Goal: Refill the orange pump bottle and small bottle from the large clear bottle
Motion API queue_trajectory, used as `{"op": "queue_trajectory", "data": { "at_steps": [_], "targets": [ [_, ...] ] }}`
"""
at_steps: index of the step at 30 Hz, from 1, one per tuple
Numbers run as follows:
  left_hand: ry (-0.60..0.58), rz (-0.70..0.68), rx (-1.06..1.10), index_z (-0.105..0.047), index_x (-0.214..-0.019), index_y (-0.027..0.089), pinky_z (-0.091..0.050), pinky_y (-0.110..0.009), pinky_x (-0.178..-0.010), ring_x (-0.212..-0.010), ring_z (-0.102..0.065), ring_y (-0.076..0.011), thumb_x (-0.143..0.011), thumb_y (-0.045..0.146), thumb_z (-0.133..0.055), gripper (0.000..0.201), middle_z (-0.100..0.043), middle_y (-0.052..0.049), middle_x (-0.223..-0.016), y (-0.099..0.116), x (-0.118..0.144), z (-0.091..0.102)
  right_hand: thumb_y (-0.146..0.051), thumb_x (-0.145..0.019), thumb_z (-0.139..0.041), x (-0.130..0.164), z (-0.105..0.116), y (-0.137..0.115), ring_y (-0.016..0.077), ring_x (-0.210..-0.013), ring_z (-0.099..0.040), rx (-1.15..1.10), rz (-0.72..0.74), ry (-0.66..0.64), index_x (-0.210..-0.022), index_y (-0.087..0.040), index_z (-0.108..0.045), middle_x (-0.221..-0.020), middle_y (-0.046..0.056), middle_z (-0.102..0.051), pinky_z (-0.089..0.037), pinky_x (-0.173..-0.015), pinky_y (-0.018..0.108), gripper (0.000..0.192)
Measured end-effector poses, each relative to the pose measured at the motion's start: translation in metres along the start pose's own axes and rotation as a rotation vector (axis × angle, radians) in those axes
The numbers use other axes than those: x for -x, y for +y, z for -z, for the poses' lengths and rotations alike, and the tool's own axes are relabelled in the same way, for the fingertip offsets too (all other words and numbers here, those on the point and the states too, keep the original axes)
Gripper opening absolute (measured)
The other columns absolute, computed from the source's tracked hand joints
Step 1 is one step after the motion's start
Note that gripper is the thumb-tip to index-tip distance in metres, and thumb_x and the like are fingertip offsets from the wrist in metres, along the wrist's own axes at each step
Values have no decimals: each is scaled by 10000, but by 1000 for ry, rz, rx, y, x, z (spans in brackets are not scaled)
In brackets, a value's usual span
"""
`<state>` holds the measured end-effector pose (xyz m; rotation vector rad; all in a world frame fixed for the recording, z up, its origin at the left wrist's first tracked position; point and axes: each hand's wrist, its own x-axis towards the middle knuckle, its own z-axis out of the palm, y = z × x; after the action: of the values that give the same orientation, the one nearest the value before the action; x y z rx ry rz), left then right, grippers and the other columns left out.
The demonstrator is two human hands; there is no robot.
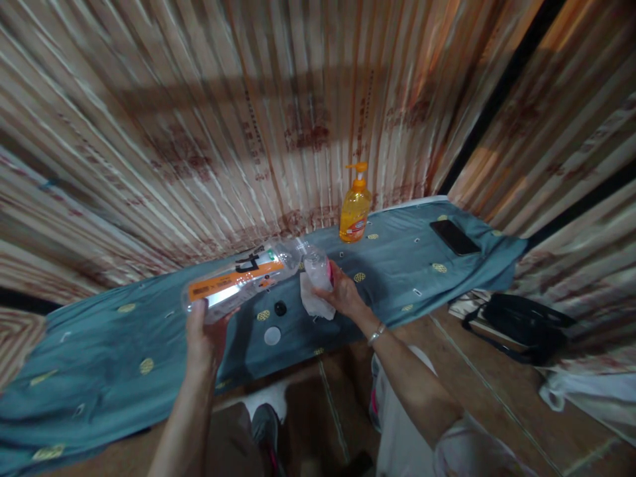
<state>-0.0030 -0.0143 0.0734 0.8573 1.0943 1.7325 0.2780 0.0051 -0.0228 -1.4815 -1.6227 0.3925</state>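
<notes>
My left hand (201, 334) grips the base end of a clear plastic bottle (238, 278) with an orange label, held on its side above a table with a blue-grey cloth (124, 344). My right hand (342, 291) holds a small clear cup (317, 266) and a white tissue (314, 301) right at the bottle's mouth. Below them on the cloth lie a small black cap (281, 308) and a white round lid (272, 336).
An orange pump soap bottle (354, 209) stands at the back of the table. A black phone (454, 237) lies near the right end. A black bag (521, 324) sits on the floor to the right. Striped curtains (199, 132) hang behind.
</notes>
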Motion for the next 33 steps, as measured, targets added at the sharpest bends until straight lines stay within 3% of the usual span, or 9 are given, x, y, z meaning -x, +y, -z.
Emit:
{"op": "queue_trajectory", "data": {
  "at_steps": [7,15,22,29,33],
  "targets": [
    [-20,93,1,-770,-942,225,-639,-444,-883,-980,-757,-302,-575,461,-884,451,-805,-69,-955,3,-7,-1,-360,-819,-829,0,-1,2,348,-1238,-712,22,-35,-25,-1465,-138,-510,-1374,219,-701,-583,-1059,483,754],
    [-94,155,-18,-757,-1073,241,-626,-537,-926,-1058,-744,-343,-540,369,-831,553,-801,-88,-1088,7,-20,-1,-340,-803,-848,-1,1,2,354,-1192,-721,-12,-37,-32,-1413,-134,-556,-1331,225,-711,-590,-1048,505,708],
    [-86,108,10,-757,-1093,247,-604,-532,-978,-1110,-727,-358,-503,380,-881,618,-808,-80,-1049,10,-18,-7,-387,-771,-879,1,0,5,364,-1255,-696,48,-28,-9,-1455,-145,-536,-1377,227,-694,-571,-1065,502,803],
    [-42,60,26,-762,-1103,262,-606,-485,-974,-1082,-738,-339,-526,356,-876,596,-804,-40,-901,11,-15,-6,-403,-810,-850,3,1,1,344,-1196,-721,32,-21,-22,-1479,-160,-520,-1327,206,-723,-592,-1022,477,785],
    [-50,39,19,-753,-1144,273,-609,-473,-961,-1056,-746,-326,-548,352,-863,611,-804,-40,-933,11,-14,-6,-388,-797,-859,4,1,1,341,-1208,-713,24,-9,-14,-1496,-177,-507,-1358,200,-711,-583,-1039,483,811]
  ]
}}
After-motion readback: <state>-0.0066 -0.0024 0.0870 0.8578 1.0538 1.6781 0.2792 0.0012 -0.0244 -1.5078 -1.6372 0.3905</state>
